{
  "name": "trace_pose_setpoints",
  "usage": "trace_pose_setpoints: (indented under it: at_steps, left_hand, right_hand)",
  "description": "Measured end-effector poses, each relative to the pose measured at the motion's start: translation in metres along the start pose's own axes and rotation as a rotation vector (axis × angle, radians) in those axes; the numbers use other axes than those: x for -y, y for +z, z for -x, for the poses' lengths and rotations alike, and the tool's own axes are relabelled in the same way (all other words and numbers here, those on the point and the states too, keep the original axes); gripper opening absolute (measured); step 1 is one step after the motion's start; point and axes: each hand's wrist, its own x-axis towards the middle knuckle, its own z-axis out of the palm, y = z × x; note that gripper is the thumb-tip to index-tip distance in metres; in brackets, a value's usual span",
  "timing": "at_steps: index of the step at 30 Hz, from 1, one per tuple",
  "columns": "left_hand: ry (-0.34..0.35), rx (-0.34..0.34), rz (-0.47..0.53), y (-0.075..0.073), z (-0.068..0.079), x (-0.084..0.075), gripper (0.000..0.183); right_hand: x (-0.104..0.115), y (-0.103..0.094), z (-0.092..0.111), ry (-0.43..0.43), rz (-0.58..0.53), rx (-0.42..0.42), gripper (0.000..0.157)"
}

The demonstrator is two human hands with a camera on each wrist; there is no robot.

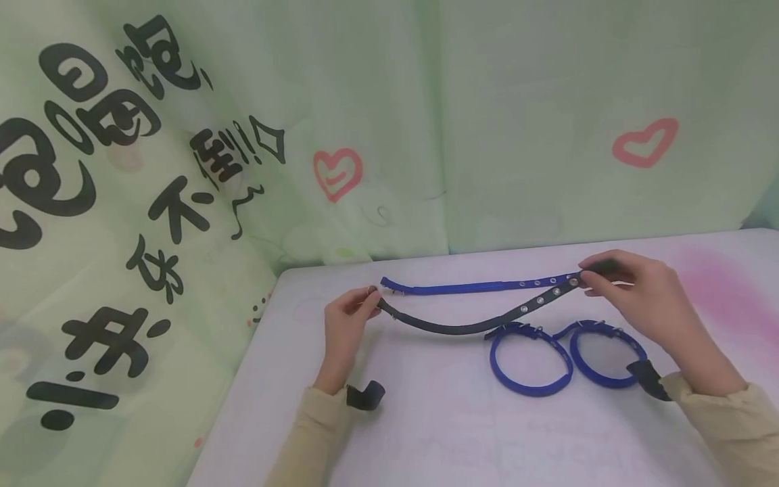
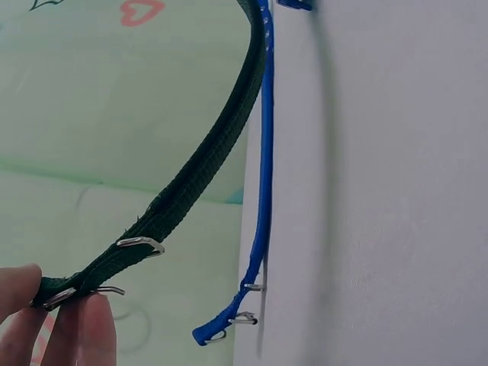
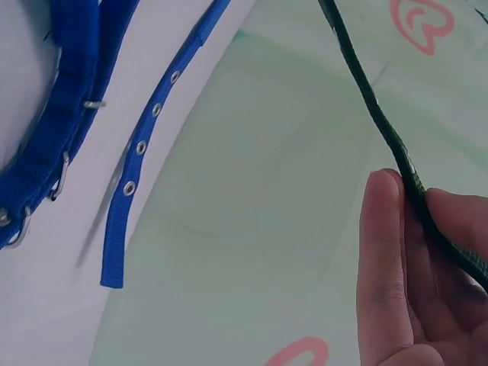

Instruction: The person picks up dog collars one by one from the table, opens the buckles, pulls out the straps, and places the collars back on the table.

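Note:
A dark green collar [image 1: 453,330] hangs in a shallow sag between both hands over the table. My left hand [image 1: 347,331] pinches its buckle end between thumb and fingers; in the left wrist view a metal ring [image 2: 145,244] shows near that end. At the other end, past the metal eyelets [image 1: 540,300], my right hand [image 1: 639,287] pinches the strap between thumb and fingers. Behind it, an unbuckled blue collar [image 1: 456,289] lies stretched out along the table. Two more blue collars, one on the left [image 1: 529,390] and one on the right [image 1: 608,383], are closed into loops below the right hand.
The white table [image 1: 426,433] has its back edge against a pale green curtain [image 1: 523,122] with hearts and black lettering. Black pieces, one at the left cuff [image 1: 367,397] and one at the right cuff [image 1: 648,380], stick out over the table.

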Motion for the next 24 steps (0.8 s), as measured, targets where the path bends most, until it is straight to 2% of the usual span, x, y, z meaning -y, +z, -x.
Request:
trace_pose_setpoints:
  at_steps: [11, 18, 24]
  left_hand:
    - [-0.015, -0.020, 0.076, 0.006, -0.018, 0.006, 0.024]
    - [-0.047, -0.014, 0.119, 0.010, -0.029, 0.017, 0.025]
    - [-0.085, -0.003, 0.161, 0.010, -0.037, 0.028, 0.033]
  right_hand:
    - [-0.028, -0.007, -0.008, 0.075, 0.068, 0.051, 0.030]
    - [-0.040, -0.008, -0.016, 0.168, 0.009, 0.135, 0.036]
    - [-0.051, -0.007, -0.024, 0.200, -0.059, 0.179, 0.034]
